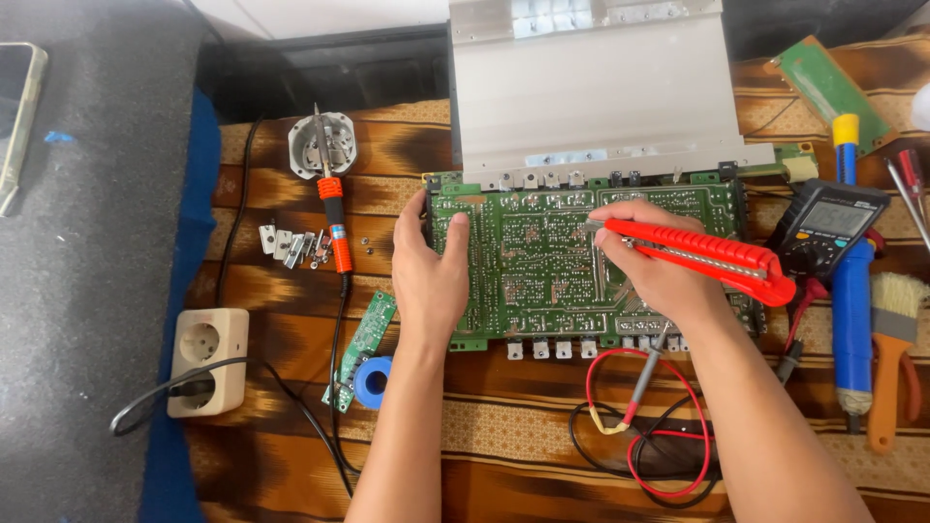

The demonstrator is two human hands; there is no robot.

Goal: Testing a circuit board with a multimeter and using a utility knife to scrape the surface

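On the green circuit board (542, 257), my left hand (431, 276) lies flat and open, steadying its edge, while my right hand (659, 261) grips a red utility knife (707, 254), blade to the board.

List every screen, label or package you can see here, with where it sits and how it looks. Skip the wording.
Multimeter: right of the green circuit board, dark case with a pale grey rectangular screen, tilted.
Phone: far left edge on the grey surface, slim, pale rim, glossy screen.
Tape strip: pale blue, along the lower edge of the silver metal panel.
No packages in view.
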